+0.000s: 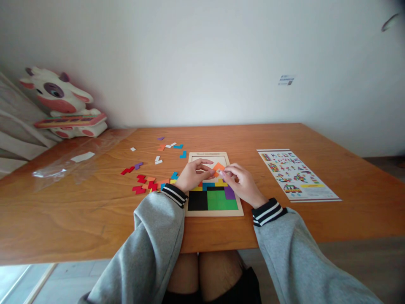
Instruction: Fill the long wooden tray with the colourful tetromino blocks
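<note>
An orange puzzle piece [218, 168] is pinched between my two hands, above the wooden puzzle board [215, 214]. My left hand [195, 174] grips its left side with thumb and fingers. From the other side my right hand [239, 180] holds its edge, and a small pale bit shows at the fingertips. Black, green, purple, blue and yellow pieces fill the board's lower part. My hands cover some of its middle, while pale bare board shows near its top.
Loose red pieces [139, 190] lie left of the board among orange, blue and yellow ones. White pieces [158, 160] are farther back. A printed pattern sheet [300, 177] lies to the right. Clear plastic bag [63, 166] and a cow toy keyboard [71, 120] occupy the left.
</note>
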Tool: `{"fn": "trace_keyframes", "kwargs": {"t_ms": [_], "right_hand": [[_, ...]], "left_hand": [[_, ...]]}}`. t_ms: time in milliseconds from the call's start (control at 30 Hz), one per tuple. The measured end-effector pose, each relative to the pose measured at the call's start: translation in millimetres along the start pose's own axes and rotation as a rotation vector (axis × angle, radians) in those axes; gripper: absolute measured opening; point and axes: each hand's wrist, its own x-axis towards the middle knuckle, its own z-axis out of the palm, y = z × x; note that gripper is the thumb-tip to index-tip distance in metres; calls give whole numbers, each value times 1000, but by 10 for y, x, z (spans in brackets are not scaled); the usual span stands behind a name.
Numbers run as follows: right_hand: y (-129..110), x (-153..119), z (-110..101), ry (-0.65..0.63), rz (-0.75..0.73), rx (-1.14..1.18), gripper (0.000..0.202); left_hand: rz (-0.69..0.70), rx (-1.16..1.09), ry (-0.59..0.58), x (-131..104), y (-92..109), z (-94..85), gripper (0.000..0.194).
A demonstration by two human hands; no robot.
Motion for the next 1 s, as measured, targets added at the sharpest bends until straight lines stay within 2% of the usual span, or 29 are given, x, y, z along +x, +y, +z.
{"fn": "trace_keyframes", "kwargs": {"t_ms": [100, 233, 400, 533, 667, 800, 1000], "right_hand": [[-9, 44, 33, 20, 38, 29, 29], [-34, 156, 57, -5, 149, 96, 32], [-30, 402, 95, -146, 183, 229, 33], [27, 554, 157, -187, 188, 371, 31], [61, 537, 213, -137, 195, 410, 31], [70, 448, 197, -88, 206, 412, 31], [154, 424, 175, 25, 309, 399, 36]], "left_hand": [[17, -7, -48, -11, -1, 39, 59], [28, -8, -66, 1, -12, 39, 46], [65, -29, 35, 57, -37, -14, 40], [113, -6, 101, 84, -41, -36, 41], [167, 111, 116, 83, -33, -32, 40], [149, 188, 138, 77, -19, -45, 41], [149, 125, 278, 90, 16, -148, 45]]}}
